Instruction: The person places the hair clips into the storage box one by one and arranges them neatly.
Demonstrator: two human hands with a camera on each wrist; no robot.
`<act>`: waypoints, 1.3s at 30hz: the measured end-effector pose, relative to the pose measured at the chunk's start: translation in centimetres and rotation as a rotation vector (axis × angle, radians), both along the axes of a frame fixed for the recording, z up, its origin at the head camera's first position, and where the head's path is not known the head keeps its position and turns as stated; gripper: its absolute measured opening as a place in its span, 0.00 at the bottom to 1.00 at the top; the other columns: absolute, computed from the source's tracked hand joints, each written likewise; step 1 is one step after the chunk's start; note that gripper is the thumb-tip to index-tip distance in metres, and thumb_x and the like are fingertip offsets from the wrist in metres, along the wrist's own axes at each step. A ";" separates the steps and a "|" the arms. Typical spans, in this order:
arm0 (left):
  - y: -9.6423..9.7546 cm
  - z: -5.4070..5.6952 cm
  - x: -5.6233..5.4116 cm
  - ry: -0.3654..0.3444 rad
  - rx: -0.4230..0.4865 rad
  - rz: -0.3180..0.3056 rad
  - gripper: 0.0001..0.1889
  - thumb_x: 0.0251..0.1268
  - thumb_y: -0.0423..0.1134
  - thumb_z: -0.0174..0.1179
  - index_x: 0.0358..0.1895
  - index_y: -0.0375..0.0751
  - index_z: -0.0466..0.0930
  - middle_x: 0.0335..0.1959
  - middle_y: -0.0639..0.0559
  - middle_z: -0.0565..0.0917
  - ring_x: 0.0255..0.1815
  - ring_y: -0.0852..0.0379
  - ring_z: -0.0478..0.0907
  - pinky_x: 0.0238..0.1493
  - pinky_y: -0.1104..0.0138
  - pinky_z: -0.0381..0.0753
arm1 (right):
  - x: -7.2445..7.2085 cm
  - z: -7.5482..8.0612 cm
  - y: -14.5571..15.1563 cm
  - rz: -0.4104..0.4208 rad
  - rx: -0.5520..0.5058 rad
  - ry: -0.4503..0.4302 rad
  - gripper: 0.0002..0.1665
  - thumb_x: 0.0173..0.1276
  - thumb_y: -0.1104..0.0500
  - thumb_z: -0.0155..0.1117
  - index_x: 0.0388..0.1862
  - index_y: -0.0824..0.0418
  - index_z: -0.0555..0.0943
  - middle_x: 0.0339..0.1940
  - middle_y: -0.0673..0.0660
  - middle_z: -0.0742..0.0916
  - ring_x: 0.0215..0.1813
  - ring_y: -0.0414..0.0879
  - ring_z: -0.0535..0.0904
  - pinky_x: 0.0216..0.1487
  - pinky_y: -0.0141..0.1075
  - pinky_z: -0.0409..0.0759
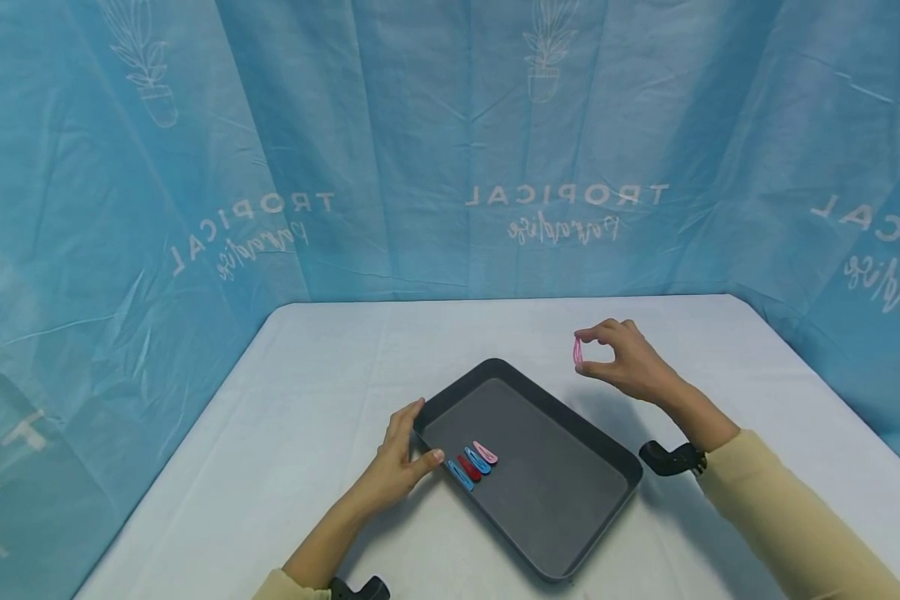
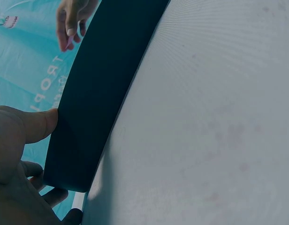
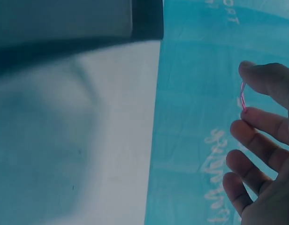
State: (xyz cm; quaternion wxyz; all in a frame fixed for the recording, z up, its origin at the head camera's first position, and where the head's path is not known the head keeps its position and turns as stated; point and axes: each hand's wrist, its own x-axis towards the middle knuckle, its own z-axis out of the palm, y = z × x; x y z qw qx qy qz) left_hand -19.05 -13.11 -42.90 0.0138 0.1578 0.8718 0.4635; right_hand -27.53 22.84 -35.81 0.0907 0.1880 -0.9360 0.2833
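A pink snap hair clip (image 1: 578,351) is pinched upright between the thumb and forefinger of my right hand (image 1: 630,362), raised past the far right side of the tray. Its narrow edge shows in the right wrist view, where the other fingers are loosely bent. My left hand (image 1: 397,467) grips the left corner of a dark grey baking tray (image 1: 547,467), thumb on the rim and fingers round the outer side. Inside, near that corner, several hair clips lie in a row: a light blue one (image 1: 461,475), a red one (image 1: 468,467), another blue one (image 1: 477,460) and a pink one (image 1: 485,452).
The tray lies at an angle on a table with a white cloth (image 1: 330,367). Blue printed curtains (image 1: 420,150) hang behind the table and along its sides. A black wrist camera (image 1: 671,458) is strapped at my right cuff.
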 end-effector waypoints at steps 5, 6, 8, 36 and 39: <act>0.0 0.0 0.0 -0.007 0.003 0.005 0.40 0.65 0.42 0.58 0.75 0.40 0.45 0.74 0.38 0.48 0.75 0.32 0.44 0.62 0.27 0.37 | 0.2 0.0 -1.5 0.080 -0.004 0.020 0.30 0.58 0.54 0.70 0.59 0.59 0.77 0.54 0.59 0.79 0.56 0.53 0.67 0.50 0.51 0.73; 0.0 0.0 0.0 -0.009 0.004 0.006 0.40 0.65 0.42 0.58 0.75 0.40 0.45 0.74 0.38 0.48 0.75 0.33 0.44 0.62 0.27 0.37 | 0.2 0.0 -1.8 0.095 -0.005 0.024 0.30 0.58 0.54 0.70 0.59 0.59 0.77 0.54 0.58 0.80 0.56 0.52 0.67 0.50 0.51 0.73; 0.0 0.0 0.0 -0.009 0.003 0.008 0.40 0.65 0.42 0.58 0.75 0.41 0.45 0.74 0.38 0.48 0.75 0.33 0.44 0.62 0.27 0.36 | 0.3 -0.1 -2.3 0.128 -0.004 0.031 0.29 0.58 0.54 0.70 0.59 0.58 0.77 0.54 0.57 0.80 0.55 0.50 0.67 0.50 0.50 0.73; 0.0 -0.1 0.0 -0.007 0.005 0.003 0.40 0.65 0.42 0.58 0.75 0.40 0.45 0.74 0.37 0.49 0.75 0.32 0.44 0.61 0.27 0.36 | 0.8 -2.5 -8.2 0.510 0.145 -0.091 0.28 0.61 0.56 0.67 0.61 0.58 0.76 0.59 0.54 0.78 0.55 0.47 0.68 0.54 0.44 0.74; 0.1 0.0 0.0 -0.010 0.004 0.001 0.40 0.65 0.42 0.58 0.75 0.41 0.45 0.74 0.38 0.49 0.75 0.32 0.44 0.61 0.27 0.36 | 0.8 -3.0 -8.6 0.513 0.171 -0.128 0.28 0.61 0.56 0.67 0.61 0.58 0.76 0.58 0.52 0.78 0.56 0.46 0.68 0.54 0.43 0.73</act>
